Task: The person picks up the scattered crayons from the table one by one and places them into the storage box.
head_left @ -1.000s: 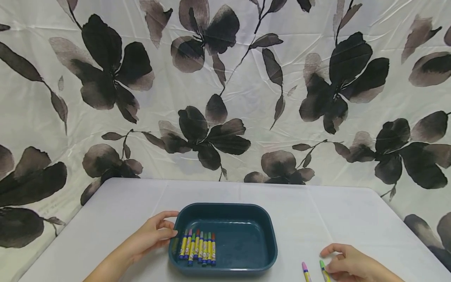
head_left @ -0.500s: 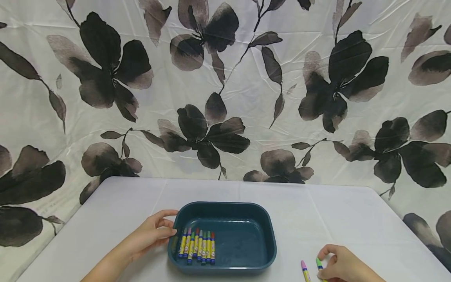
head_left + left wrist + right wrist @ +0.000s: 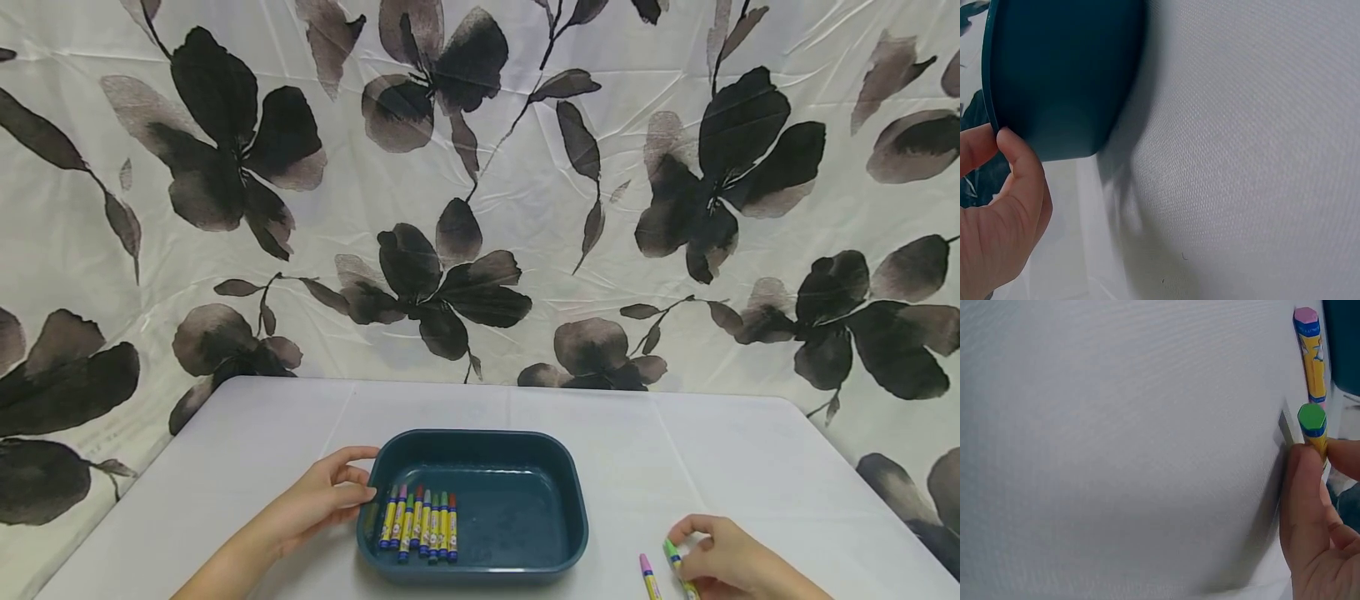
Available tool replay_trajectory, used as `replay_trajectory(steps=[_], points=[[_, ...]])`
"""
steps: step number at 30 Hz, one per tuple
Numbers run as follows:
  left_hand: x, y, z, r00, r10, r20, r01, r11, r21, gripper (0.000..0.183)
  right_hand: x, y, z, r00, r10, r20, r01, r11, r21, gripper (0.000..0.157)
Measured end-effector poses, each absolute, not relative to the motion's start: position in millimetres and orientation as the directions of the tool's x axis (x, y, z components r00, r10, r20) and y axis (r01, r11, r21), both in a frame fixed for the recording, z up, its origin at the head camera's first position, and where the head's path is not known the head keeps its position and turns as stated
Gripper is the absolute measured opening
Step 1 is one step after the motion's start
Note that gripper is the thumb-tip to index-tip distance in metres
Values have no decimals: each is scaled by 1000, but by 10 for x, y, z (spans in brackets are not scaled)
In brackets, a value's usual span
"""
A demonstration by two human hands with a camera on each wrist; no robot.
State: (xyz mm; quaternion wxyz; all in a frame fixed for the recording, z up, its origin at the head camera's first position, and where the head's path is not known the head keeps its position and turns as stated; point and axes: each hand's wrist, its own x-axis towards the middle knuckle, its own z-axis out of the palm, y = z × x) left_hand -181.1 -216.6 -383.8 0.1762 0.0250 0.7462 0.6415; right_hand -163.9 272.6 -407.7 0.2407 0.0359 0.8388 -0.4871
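Note:
A dark teal tray stands on the white table, with several crayons side by side in its left part. My left hand pinches the tray's left rim between thumb and fingers. The left wrist view shows this grip on the tray too. To the right of the tray, my right hand holds a green crayon between thumb and fingers, tilted up off the tabletop in the right wrist view. A pink crayon lies just left of it.
The white tabletop runs behind and around the tray. Beyond its far edge hangs a white cloth with dark floral print.
My right hand has closed its thumb and fingers on the green crayon and tipped it slightly, its green end shifting left. The left hand and tray have stayed in place.

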Motion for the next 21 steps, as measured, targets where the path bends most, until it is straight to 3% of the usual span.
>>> replay_trajectory(steps=[5,14,21], points=[[-1811,-2162,-3832,-937,266,-228,-186,174,967,62,-1664,2744,-4040,-850,-301,-431,288,420,-861,35],[-1797,-2155,-3811,-937,265,-228,-186,176,967,63,-1751,2688,-3918,-819,-368,-440,343,299,-890,39],[-1803,-2159,-3823,-937,264,-227,-185,177,967,63,-1783,2626,-3857,-823,-373,-429,340,282,-897,40]])
